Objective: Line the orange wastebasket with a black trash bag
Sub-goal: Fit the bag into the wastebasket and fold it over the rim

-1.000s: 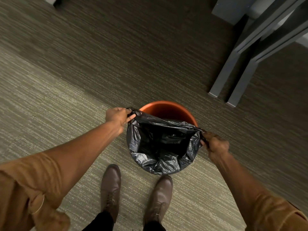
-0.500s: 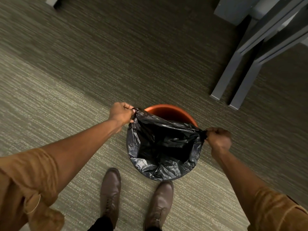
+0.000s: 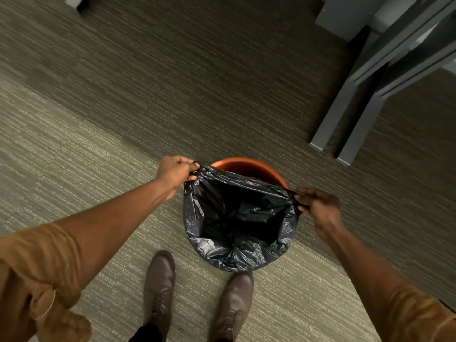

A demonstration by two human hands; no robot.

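Observation:
An orange wastebasket [image 3: 249, 166] stands on the carpet in front of my feet; only its far rim shows. A black trash bag [image 3: 237, 218] hangs open inside it, folded over the near rim. My left hand [image 3: 176, 170] pinches the bag's edge at the left of the rim. My right hand [image 3: 320, 206] pinches the edge at the right side. Between the two hands the bag's far edge stretches taut across the opening, short of the far rim.
Grey furniture legs [image 3: 345, 124] stand on the carpet at the upper right, a short way beyond the wastebasket. My two brown shoes [image 3: 160, 287] are just in front of the basket. A pale object corner [image 3: 72, 1] sits at the top left.
Both hands still hold the bag's edge. They have drawn the far edge slightly further back over the opening, and the bag's mouth looks wider and flatter.

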